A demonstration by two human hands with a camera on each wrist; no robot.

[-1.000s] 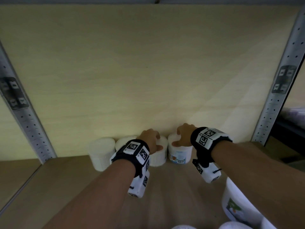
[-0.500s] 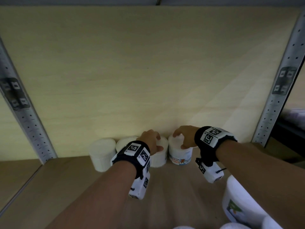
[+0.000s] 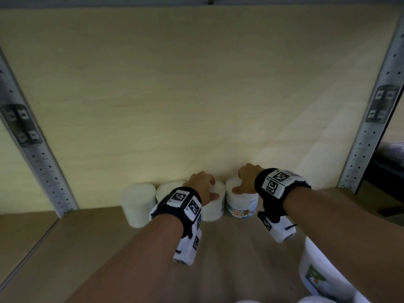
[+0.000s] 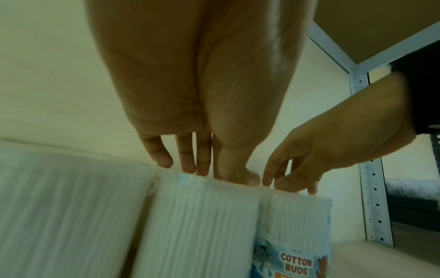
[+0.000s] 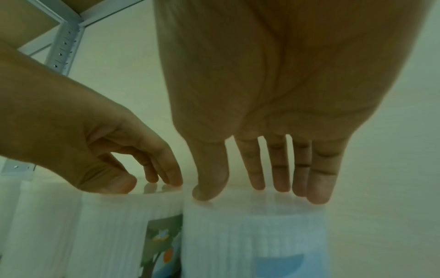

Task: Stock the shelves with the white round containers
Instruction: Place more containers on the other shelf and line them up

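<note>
Several white round containers stand in a row against the shelf's back panel. My left hand (image 3: 203, 186) rests its fingertips on the lid of the third container (image 3: 215, 206). My right hand (image 3: 246, 180) rests on the lid of the fourth container (image 3: 241, 208), whose "Cotton Buds" label faces me. In the left wrist view my left hand (image 4: 209, 173) touches the third container (image 4: 200, 225) with straight fingers. The right wrist view shows my right hand (image 5: 245, 193) with thumb and fingertips on the lid of the fourth container (image 5: 252, 235). Neither hand wraps a container.
Two more white containers (image 3: 137, 204) (image 3: 166, 188) stand left of my hands. Other labelled containers (image 3: 323, 278) sit at the lower right, nearer to me. Perforated metal uprights (image 3: 32, 154) (image 3: 369, 132) bound the wooden shelf board (image 3: 109, 248) on both sides.
The fourth container has turned under my right hand, so its "Cotton Buds" label now faces me. My right hand shifted slightly on the lid. The left hand has stayed put.
</note>
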